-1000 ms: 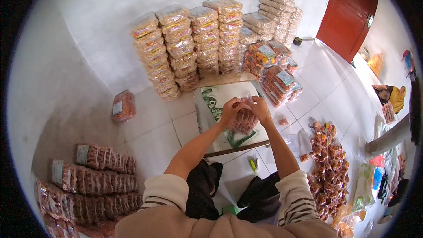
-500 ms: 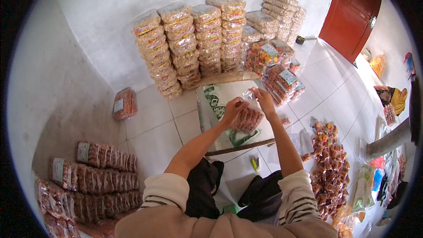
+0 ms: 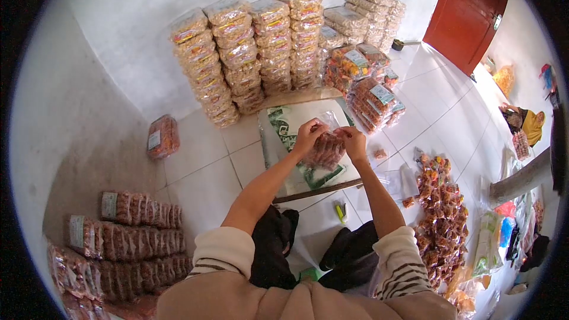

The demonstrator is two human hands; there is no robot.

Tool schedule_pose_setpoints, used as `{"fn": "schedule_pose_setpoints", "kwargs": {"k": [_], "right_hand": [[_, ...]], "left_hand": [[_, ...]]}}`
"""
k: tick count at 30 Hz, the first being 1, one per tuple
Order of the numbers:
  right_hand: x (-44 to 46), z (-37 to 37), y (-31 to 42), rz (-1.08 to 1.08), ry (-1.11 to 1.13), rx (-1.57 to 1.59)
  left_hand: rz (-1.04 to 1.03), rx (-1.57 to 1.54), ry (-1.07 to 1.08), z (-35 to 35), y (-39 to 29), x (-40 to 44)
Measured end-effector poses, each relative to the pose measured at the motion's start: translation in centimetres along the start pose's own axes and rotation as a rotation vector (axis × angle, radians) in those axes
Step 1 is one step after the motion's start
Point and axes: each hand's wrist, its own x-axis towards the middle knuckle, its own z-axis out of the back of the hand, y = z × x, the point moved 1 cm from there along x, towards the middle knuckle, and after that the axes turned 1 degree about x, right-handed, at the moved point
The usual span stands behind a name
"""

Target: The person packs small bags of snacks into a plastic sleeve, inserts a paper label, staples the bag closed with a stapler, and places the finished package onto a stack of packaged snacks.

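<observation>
A clear plastic bag [image 3: 325,152] of reddish-brown snacks is held over the low table [image 3: 290,187]. My left hand [image 3: 309,135] has its fingers closed on the upper left of the bag. On the upper right, my right hand [image 3: 354,141] pinches the plastic near the bag's mouth. Some loose clear film stands up between the two hands. Under the bag lies a white and green printed sheet [image 3: 283,129], partly hidden by the bag and my hands.
Tall stacks of packaged snacks [image 3: 234,53] stand behind the table. Filled bags [image 3: 372,105] sit right of it, small packets [image 3: 441,219] lie heaped nearer, and long packs [image 3: 139,240] lie at left. A green-handled tool [image 3: 341,212] rests on the floor. Another person [image 3: 530,124] sits far right.
My right hand has come down from the raised plastic at the bag's top to its upper right side. The bag has shifted slightly left, and the whole view has moved a little.
</observation>
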Motion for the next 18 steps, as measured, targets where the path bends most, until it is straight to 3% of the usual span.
{"fn": "schedule_pose_setpoints", "kwargs": {"k": [7,9,12,18], "right_hand": [[-0.5,-0.6,0.3,0.054,0.04,-0.16],[-0.2,-1.5,-1.6,0.116,-0.07,-0.097],[-0.4,-1.4,-0.2,-0.044,-0.018,-0.089],[-0.4,-1.7,-0.9,0.031,-0.073,-0.082]], "left_hand": [[0.062,0.085,0.006,0.7,1.5,-0.1],[0.057,0.039,0.023,0.4,1.6,-0.2],[0.009,-0.006,-0.007,0.3,1.6,0.1],[0.012,-0.031,-0.053,-0.5,-0.4,-0.5]]}}
